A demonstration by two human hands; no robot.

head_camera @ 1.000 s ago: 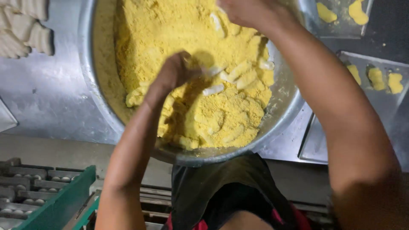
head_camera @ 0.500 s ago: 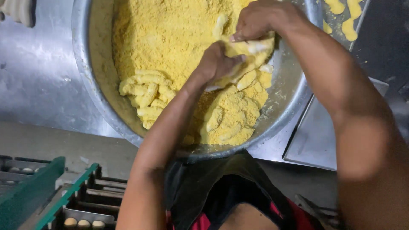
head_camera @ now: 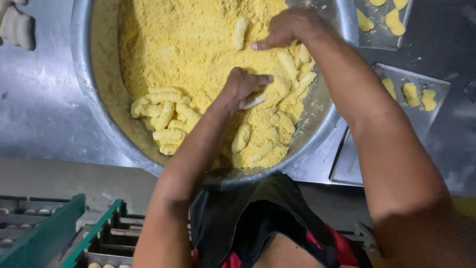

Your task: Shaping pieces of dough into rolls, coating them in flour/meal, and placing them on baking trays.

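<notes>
While lying level, the pale roll (head_camera: 254,100) points right under left hand (head_camera: 243,85).

The wide metal bowl (head_camera: 99,114) takes up most of the steel counter (head_camera: 39,104), and its raised rim blocks any low sideways approach, so the way in is from above. Inside, the upper left of the yellow crumb (head_camera: 168,44) lies open. A cluster of coated sticks (head_camera: 161,116) crowds the lower left, and more coated sticks (head_camera: 297,69) line the right wall. The left hand (head_camera: 243,87) and right hand (head_camera: 287,27) with their forearms cross the bowl's middle and right. Right of the bowl, two metal trays (head_camera: 436,99) with coated pieces stand close against it. Bare counter lies open left of the bowl, up to the pale uncoated pieces (head_camera: 17,27) at the corner.
</notes>
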